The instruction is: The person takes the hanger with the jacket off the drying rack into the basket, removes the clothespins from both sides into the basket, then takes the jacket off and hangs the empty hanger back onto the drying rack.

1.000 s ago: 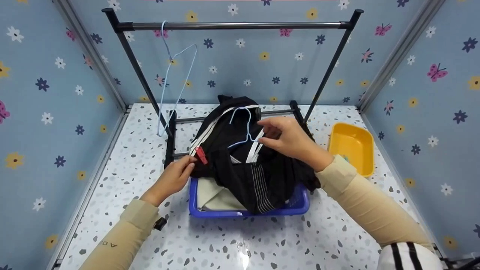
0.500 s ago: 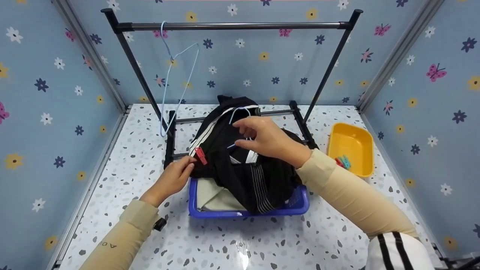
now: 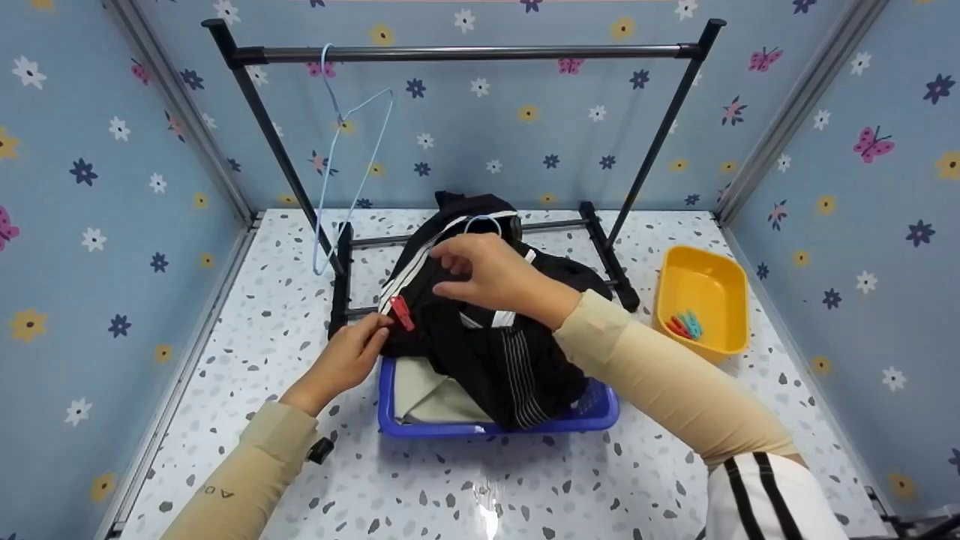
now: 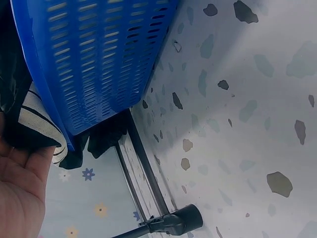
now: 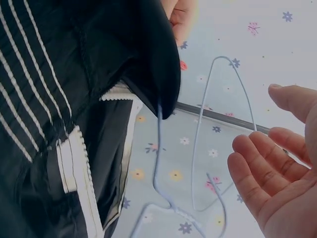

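Note:
A black zip jacket [image 3: 480,367] with white stripes and white zip tape lies heaped over the blue basket [image 3: 435,430]. My left hand [image 3: 346,361] pinches the jacket's left edge, beside a red clothespin [image 3: 402,313] clipped there. In the left wrist view, the fingers curl under dark cloth and a pale striped band [image 4: 42,121]. Over the jacket's middle hovers my right hand [image 3: 499,281], fingers loosely bent and holding nothing. Behind it, the hook of a light-blue wire hanger [image 3: 484,218] shows; its shoulders run into the jacket. The right wrist view shows this hanger's neck [image 5: 172,206] apart from the right hand.
A black clothes rack [image 3: 480,53] stands behind, with a bare blue hanger [image 3: 340,120] on its bar at the left. To the right sits a yellow basin [image 3: 716,292] with several clothespins [image 3: 684,325] inside. Pale folded cloth [image 3: 431,394] lies in the basket.
My right hand has moved left across the jacket, from beside the hanger to in front of it. The clothespins in the basin have come into sight. The left hand keeps its place.

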Available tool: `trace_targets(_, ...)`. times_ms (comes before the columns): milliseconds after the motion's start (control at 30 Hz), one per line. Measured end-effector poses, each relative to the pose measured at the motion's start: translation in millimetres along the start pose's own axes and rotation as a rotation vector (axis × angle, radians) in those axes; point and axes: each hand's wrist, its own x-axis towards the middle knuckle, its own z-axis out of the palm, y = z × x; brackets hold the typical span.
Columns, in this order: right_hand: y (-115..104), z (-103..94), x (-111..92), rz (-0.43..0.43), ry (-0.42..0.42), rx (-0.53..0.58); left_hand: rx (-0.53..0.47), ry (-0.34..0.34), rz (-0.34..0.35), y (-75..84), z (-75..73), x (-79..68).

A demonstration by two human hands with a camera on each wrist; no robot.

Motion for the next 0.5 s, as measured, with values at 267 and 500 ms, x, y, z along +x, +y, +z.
trace_targets(267, 2.6, 20.1, 13.4, 0.025, -0.065, -0.018, 0.003, 0.01, -0.009, 1.9, -0.7, -0.7)
trace_targets(500, 9.3, 37.1, 23.5, 0.063, -0.109, -0.041, -0.005, 0.012, -0.02, 0.6, -0.2, 0.6)
